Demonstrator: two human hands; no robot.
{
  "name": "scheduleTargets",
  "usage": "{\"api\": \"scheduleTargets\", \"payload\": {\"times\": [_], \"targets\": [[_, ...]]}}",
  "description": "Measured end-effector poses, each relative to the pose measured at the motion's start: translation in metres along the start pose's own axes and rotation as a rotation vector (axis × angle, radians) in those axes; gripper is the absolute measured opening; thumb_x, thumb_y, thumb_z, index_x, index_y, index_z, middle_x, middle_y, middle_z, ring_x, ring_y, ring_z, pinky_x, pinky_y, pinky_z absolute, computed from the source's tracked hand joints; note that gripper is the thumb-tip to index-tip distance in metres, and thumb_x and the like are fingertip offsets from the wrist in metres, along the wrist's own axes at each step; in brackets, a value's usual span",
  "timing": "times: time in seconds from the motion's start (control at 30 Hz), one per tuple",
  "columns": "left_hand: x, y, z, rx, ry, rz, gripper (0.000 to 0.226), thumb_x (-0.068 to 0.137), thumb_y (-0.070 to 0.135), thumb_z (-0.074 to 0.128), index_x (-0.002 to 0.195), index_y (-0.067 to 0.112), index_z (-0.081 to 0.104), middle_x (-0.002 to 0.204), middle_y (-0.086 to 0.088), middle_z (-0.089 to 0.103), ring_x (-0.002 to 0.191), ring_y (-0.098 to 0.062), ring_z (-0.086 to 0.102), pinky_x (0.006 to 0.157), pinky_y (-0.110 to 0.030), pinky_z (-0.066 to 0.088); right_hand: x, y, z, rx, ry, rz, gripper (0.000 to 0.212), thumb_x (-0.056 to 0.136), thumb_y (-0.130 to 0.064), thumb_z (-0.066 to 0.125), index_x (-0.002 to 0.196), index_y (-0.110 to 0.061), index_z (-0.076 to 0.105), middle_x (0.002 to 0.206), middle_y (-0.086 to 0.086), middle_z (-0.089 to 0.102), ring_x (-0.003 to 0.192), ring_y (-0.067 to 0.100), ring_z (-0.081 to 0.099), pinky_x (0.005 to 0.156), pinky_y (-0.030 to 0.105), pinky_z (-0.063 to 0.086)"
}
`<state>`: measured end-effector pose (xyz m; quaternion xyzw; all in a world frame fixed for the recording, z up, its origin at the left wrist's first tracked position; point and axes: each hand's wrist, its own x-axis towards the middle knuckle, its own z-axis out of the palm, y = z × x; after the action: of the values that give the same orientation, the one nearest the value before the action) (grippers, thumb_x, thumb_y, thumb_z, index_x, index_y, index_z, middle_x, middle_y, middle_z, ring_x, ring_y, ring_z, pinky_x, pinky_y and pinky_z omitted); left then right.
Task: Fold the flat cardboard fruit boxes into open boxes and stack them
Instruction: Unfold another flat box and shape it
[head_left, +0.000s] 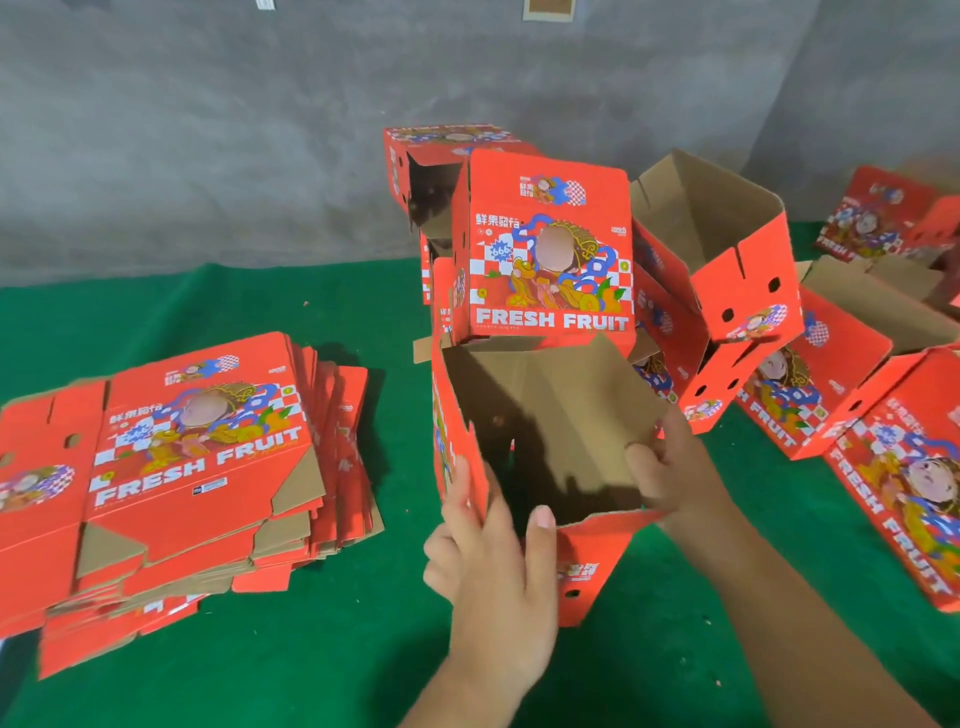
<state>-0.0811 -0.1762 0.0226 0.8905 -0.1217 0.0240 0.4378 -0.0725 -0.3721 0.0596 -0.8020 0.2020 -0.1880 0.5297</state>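
So the half-opened red printed cardboard fruit box was held mid-bench, left hand and right hand fingers clamped on its rim. Probably bottom flaps needed locking next, then stacking.

Bare green cloth lay open at upper left and along the bottom edge, room enough for a hand. The stack of flat boxes filled the left side. At centre the half-folded box stood just before the piled folded boxes, and more folded boxes crowded the right.
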Motion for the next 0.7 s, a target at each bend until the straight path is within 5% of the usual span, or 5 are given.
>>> {"api": "scheduleTargets", "payload": {"times": [0.1, 0.23, 0.4, 0.57, 0.7], "targets": [[-0.010, 0.000, 0.002, -0.025, -0.063, 0.209, 0.053, 0.095, 0.070, 0.024, 0.145, 0.061, 0.039, 0.162, 0.025, 0.006, 0.134, -0.006, 0.022, 0.104, -0.028, 0.013, 0.002, 0.006, -0.016, 0.126, -0.066, 0.064, 0.047, 0.095, 0.011, 0.045, 0.133, -0.013, 0.054, 0.067, 0.003, 0.057, 0.049, 0.006, 0.050, 0.048, 0.021, 0.036], [0.007, -0.013, -0.019, -0.160, 0.067, 0.416, 0.036, 0.099, 0.054, 0.043, 0.133, 0.046, 0.052, 0.148, 0.017, 0.038, 0.140, -0.013, 0.034, 0.109, -0.028, 0.018, -0.005, 0.007, -0.036, 0.331, -0.243, 0.094, 0.050, 0.098, 0.012, 0.045, 0.132, -0.021, 0.060, 0.078, 0.007, 0.076, 0.059, 0.018, 0.069, 0.049, 0.021, 0.049], [0.079, -0.029, -0.060, -0.185, 0.218, -0.211, 0.072, 0.091, 0.060, 0.037, 0.153, 0.025, 0.043, 0.158, -0.009, 0.036, 0.148, -0.026, 0.025, 0.122, -0.047, 0.018, 0.024, 0.020, -0.064, 0.444, -0.478, 0.230, 0.043, 0.092, -0.009, 0.065, 0.133, -0.021, 0.067, 0.115, 0.014, 0.075, 0.079, 0.019, 0.074, 0.064, 0.024, 0.057], [0.093, -0.065, -0.085, -0.305, 0.075, -0.169, 0.060, 0.101, 0.070, 0.028, 0.154, 0.044, 0.037, 0.158, 0.014, 0.039, 0.149, -0.011, 0.028, 0.122, -0.033, 0.015, 0.058, 0.026, -0.075, 0.447, -0.629, 0.303, 0.039, 0.098, -0.010, 0.055, 0.135, -0.017, 0.066, 0.126, 0.009, 0.073, 0.103, 0.019, 0.074, 0.075, 0.025, 0.060], [0.094, -0.083, -0.097, -0.400, 0.149, -0.302, 0.079, 0.082, 0.089, 0.029, 0.152, 0.053, 0.030, 0.158, 0.016, 0.040, 0.149, -0.021, 0.036, 0.124, -0.045, 0.022, 0.071, 0.027, -0.085, 0.440, -0.628, 0.351, 0.037, 0.098, -0.008, 0.053, 0.130, -0.015, 0.070, 0.131, 0.013, 0.070, 0.114, 0.026, 0.070, 0.089, 0.035, 0.061]]}}
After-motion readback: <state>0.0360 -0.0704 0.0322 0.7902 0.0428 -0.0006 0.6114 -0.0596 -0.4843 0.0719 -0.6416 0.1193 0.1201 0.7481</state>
